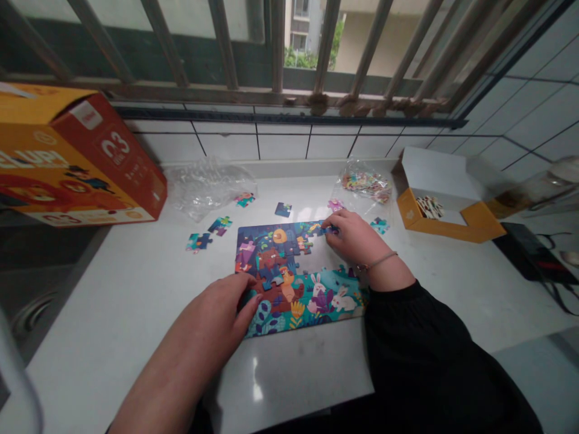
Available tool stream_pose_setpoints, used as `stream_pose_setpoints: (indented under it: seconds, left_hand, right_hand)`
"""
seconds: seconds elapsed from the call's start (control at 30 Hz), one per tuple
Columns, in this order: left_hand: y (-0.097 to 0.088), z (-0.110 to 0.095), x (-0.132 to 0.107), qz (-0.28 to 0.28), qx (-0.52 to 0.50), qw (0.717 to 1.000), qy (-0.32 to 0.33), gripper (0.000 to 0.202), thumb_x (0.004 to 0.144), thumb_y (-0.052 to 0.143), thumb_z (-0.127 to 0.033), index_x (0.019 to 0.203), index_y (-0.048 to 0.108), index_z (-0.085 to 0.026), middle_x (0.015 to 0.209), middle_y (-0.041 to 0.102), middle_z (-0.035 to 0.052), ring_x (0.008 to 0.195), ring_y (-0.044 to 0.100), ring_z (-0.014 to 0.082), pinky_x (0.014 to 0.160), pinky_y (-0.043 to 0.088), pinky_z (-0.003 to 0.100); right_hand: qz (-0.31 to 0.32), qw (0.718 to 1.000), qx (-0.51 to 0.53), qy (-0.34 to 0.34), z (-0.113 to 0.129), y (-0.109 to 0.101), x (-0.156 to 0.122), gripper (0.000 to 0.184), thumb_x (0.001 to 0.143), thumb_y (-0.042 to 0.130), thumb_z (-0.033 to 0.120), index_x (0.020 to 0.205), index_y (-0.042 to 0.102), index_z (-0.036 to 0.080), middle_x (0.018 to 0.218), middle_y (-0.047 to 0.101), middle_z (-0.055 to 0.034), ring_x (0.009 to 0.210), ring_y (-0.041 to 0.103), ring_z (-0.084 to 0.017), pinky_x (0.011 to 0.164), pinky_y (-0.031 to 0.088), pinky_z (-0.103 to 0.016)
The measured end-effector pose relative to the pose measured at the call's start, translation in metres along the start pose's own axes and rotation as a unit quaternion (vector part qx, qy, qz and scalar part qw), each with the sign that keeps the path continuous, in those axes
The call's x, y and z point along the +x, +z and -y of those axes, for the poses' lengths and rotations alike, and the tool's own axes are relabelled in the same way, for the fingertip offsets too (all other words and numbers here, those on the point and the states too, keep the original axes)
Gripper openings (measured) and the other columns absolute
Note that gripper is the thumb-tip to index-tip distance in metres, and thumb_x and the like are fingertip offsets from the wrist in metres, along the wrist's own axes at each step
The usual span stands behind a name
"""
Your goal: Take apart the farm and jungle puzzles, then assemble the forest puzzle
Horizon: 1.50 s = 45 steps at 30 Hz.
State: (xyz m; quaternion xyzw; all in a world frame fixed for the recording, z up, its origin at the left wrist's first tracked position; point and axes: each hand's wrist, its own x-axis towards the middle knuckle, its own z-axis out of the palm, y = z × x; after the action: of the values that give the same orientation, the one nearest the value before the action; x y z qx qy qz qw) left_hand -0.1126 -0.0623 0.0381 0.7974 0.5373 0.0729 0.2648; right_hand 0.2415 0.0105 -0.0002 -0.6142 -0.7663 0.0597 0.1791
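Note:
A partly assembled jigsaw puzzle point(296, 295) lies on the white counter, showing rabbits, a bear and a fox among plants; a gap shows in its upper right part. At the puzzle's left edge rests my left hand point(226, 304), thumb and forefinger apart, holding nothing I can see. My right hand point(353, 238) is over the upper right corner, its fingertips closed on a dark blue puzzle piece point(333, 229) that they partly hide. Behind the puzzle lies a loose dark blue piece point(283, 209). Joined pieces point(220, 225) sit to its left, and a teal piece point(380, 225) is beyond my right hand.
A large orange and red box point(122, 163) stands at the left. Crumpled clear plastic point(203, 187) and a bag of pieces point(366, 184) lie along the back wall. On the right are an open yellow box point(452, 226) and a black device with a cord point(534, 253).

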Motion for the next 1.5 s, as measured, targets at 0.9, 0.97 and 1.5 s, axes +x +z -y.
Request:
stream_pose_setpoints:
  seconds: [0.9,0.97,1.5]
  left_hand:
    - [0.003,0.002,-0.001,0.004,-0.002,1.000,0.017,0.031,0.106,0.057,-0.047,0.116,0.074,-0.023,0.121,0.079,0.0152,0.113,0.074,0.0362,0.103,0.058,0.053]
    - [0.003,0.003,-0.002,0.004,0.001,1.000,0.018,0.030,0.107,0.056,-0.046,0.116,0.073,-0.023,0.121,0.079,0.0152,0.113,0.074,0.0363,0.103,0.058,0.053]
    - [0.003,0.001,-0.002,0.011,-0.008,0.999,0.036,0.026,0.106,0.056,-0.039,0.116,0.073,-0.022,0.125,0.078,0.0155,0.116,0.072,0.0358,0.103,0.056,0.052]
  right_hand:
    - [0.037,0.998,-0.053,0.004,0.008,0.003,-0.001,0.031,0.101,0.061,0.011,0.124,0.082,0.015,0.126,0.079,-0.0158,0.117,0.069,-0.030,0.106,0.055,-0.043]
    - [0.035,0.998,-0.047,0.001,0.009,0.002,-0.001,0.029,0.102,0.060,0.012,0.120,0.083,0.016,0.125,0.079,-0.0162,0.117,0.069,-0.030,0.106,0.054,-0.043]
    - [0.103,0.992,-0.074,-0.027,0.084,0.016,0.101,0.047,0.104,0.072,0.024,0.150,0.066,0.017,0.141,0.077,-0.0189,0.129,0.068,-0.033,0.108,0.055,-0.043]
